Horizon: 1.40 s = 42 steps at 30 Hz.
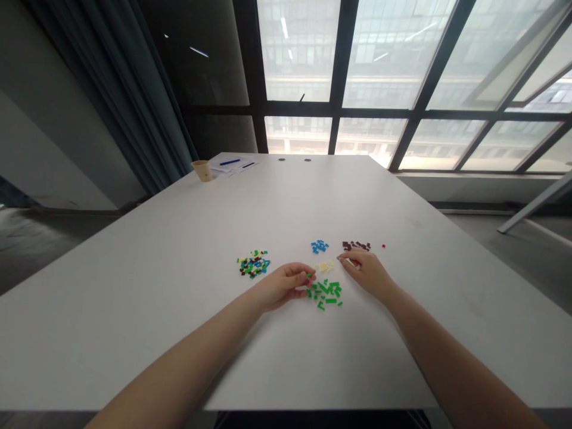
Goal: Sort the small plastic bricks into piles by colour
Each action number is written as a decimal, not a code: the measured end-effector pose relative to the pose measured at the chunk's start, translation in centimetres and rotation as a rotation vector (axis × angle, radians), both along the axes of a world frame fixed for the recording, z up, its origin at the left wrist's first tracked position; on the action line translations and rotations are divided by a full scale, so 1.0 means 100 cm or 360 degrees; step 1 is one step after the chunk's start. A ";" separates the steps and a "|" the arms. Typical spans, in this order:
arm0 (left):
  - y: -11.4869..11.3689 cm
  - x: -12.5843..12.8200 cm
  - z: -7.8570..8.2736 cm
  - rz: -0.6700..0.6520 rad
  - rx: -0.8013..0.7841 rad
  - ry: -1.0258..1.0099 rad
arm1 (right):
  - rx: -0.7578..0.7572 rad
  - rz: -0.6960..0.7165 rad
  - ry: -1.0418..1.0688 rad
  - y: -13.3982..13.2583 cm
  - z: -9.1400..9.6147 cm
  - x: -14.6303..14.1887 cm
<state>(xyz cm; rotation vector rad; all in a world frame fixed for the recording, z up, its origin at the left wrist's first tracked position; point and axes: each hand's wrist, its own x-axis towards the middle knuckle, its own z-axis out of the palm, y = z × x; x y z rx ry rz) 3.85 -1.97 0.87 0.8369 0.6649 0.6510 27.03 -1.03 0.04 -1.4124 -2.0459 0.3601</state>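
Observation:
My left hand [288,286] is over the left edge of a pile of small green bricks [329,289], thumb and fingers closed on a green brick [308,274]. Just right of a few pale yellow bricks [325,266], my right hand [361,266] has its thumb and fingertips together; whatever they may hold is too small to name. Behind that hand lies a group of dark brown bricks [353,245], partly covered by it. Blue bricks [319,246] form another cluster beyond the yellow ones. A mixed-colour heap [253,264] sits left of my left hand.
One tiny red brick [383,245] lies alone right of the brown group. At the white table's [286,202] far left stand a paper cup [203,171] and papers [227,167] with pens on top. Windows rise behind the far edge.

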 end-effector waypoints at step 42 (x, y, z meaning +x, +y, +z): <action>0.015 -0.011 -0.001 0.0298 -0.0022 0.0278 | -0.0178 0.0076 -0.0186 -0.010 -0.007 -0.016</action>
